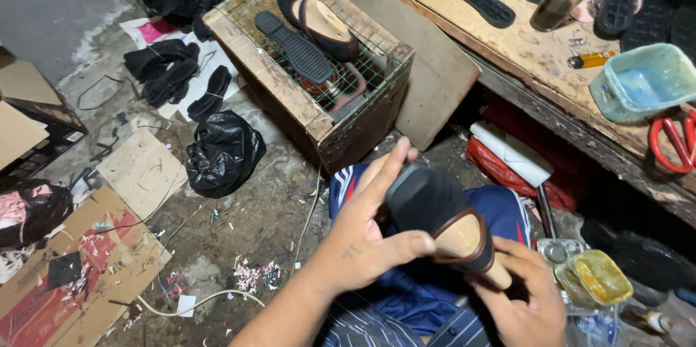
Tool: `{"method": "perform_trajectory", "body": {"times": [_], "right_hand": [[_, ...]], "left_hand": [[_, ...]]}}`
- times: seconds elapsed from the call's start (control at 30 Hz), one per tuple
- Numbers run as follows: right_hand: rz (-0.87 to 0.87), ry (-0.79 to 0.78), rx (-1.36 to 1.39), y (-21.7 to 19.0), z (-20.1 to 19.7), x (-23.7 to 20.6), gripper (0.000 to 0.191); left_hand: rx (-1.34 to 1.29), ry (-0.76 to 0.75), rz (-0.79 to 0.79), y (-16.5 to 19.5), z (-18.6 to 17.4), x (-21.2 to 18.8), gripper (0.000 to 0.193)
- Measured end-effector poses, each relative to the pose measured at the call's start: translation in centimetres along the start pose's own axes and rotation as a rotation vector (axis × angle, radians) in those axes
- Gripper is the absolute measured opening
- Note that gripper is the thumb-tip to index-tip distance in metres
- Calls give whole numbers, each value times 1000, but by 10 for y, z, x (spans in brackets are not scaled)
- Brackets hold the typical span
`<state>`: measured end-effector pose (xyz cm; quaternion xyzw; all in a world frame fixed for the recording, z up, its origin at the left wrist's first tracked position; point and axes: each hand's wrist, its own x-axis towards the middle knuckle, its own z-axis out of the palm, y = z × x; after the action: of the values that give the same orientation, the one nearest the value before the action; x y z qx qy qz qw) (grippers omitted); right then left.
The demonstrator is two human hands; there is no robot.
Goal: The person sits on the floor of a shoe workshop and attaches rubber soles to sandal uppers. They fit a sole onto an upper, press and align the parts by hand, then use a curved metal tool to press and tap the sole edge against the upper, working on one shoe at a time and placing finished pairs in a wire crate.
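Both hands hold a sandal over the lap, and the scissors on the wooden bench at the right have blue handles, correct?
Not quite. In the head view the scissors on the wooden bench have red handles, not blue. The rest stands: the left hand and right hand hold the sandal over the lap.

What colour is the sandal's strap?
The strap is black with a brown edge; head view.
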<state>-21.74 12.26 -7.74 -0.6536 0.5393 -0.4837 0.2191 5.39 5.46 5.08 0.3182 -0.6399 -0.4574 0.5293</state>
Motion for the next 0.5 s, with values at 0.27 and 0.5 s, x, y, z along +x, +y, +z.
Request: {"method": "perform_trajectory", "body": {"times": [0.27,0.5], "right_hand": [[105,-271,568,10,-33,32,117],[508,-312,813,30,-44,21,124]], "left_hand": [[-335,26,-123,-5,7,-11,53],[-526,-84,-125,-11,0,-21,52]]}}
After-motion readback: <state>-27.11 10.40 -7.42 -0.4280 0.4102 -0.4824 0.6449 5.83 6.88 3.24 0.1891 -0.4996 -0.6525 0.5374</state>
